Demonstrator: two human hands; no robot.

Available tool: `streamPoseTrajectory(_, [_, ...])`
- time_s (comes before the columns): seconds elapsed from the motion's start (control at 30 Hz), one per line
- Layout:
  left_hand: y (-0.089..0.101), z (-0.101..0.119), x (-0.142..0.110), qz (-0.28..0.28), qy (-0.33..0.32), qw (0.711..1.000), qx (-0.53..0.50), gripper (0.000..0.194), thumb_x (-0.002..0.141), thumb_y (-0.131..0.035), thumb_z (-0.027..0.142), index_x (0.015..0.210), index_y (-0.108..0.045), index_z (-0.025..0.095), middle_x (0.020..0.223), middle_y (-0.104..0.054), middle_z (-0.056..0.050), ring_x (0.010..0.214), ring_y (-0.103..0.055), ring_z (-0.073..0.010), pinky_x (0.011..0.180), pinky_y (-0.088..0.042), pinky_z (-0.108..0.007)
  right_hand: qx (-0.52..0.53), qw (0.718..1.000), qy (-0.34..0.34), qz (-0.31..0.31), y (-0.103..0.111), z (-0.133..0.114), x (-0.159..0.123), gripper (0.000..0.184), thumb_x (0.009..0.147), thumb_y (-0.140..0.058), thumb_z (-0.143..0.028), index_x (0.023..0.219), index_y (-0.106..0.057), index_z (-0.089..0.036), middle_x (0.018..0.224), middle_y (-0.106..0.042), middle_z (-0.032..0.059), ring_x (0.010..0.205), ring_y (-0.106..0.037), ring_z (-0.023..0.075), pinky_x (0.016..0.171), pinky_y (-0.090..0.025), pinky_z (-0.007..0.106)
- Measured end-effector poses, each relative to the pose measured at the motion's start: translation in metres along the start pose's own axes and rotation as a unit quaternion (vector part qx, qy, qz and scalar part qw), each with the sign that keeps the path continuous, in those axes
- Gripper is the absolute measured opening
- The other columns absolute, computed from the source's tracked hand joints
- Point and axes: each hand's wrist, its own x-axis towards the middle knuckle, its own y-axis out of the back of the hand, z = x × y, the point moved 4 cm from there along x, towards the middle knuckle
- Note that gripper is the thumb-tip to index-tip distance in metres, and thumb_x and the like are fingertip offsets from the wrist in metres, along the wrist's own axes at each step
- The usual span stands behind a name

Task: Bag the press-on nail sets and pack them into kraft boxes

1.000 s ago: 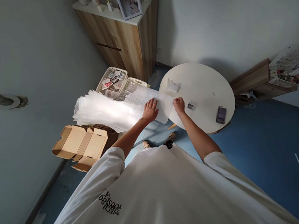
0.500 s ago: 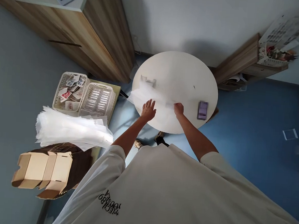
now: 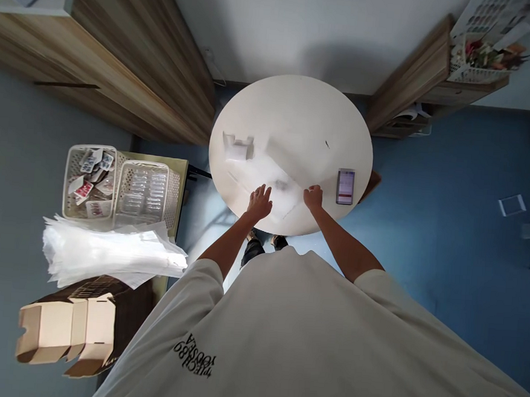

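A thin translucent white sheet [image 3: 291, 163] lies over the round white table [image 3: 312, 99]. My right hand [image 3: 313, 197] is closed, pinching the sheet near its right side. On the sheet's left part rests my left hand [image 3: 260, 203], palm down with the fingers stretched out. Between the hands, a small dark patterned piece shows blurrily through the sheet. Beyond my left hand a small folded clear-white plastic piece [image 3: 238, 150] sits on the table. To the right of my right hand lies a phone [image 3: 345, 188] with its screen lit.
At the left, a side table holds a basket of small packets [image 3: 89, 180], a basket of clear plastic cases [image 3: 144, 193] and a stack of translucent sheets [image 3: 111, 251]. Open cardboard boxes [image 3: 65, 330] stand nearer me. A wooden cabinet [image 3: 139, 50] and a shelf [image 3: 412, 82] flank the table.
My view has turned right toward the round table. Both hands have carried the sheet off the stack and over the tabletop, where it now covers the small dark patterned piece.
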Motion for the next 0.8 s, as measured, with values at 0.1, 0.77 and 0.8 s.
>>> streamPoseTrajectory(0.1, [-0.006, -0.008, -0.005, -0.024, 0.01, 1.0, -0.005, 0.063, 0.103, -0.047, 0.028, 0.164, -0.037, 0.016, 0.177, -0.028, -0.021, 0.162, -0.03, -0.0368, 0.129, -0.031, -0.056, -0.016, 0.999, 0.003, -0.034, 0.0, -0.009, -0.009, 0.03, 0.095, -0.049, -0.027, 0.121, -0.06, -0.02, 0.135, -0.06, 0.0188, 0.117, -0.062, 0.0312, 0.097, -0.054, 0.044])
streamPoseTrajectory(0.77, [-0.009, -0.033, -0.003, -0.072, -0.018, 0.997, 0.0, 0.062, 0.101, -0.047, 0.024, 0.162, -0.039, 0.018, 0.176, -0.03, -0.02, 0.16, -0.034, -0.0366, 0.127, -0.035, -0.057, 0.071, 0.996, 0.037, -0.04, -0.016, -0.047, 0.002, 0.028, 0.094, -0.043, -0.017, 0.116, -0.059, -0.023, 0.111, -0.064, 0.0115, 0.101, -0.06, 0.0258, 0.096, -0.051, 0.041])
streamPoseTrajectory(0.8, [-0.006, -0.032, 0.0, -0.069, -0.023, 0.997, 0.003, 0.062, 0.101, -0.047, 0.024, 0.162, -0.04, 0.018, 0.176, -0.03, -0.02, 0.16, -0.034, -0.0366, 0.127, -0.035, -0.057, 0.082, 0.996, 0.026, -0.02, -0.009, -0.043, 0.003, 0.028, 0.092, -0.041, -0.016, 0.113, -0.061, -0.022, 0.115, -0.063, 0.0127, 0.105, -0.06, 0.0259, 0.098, -0.051, 0.042])
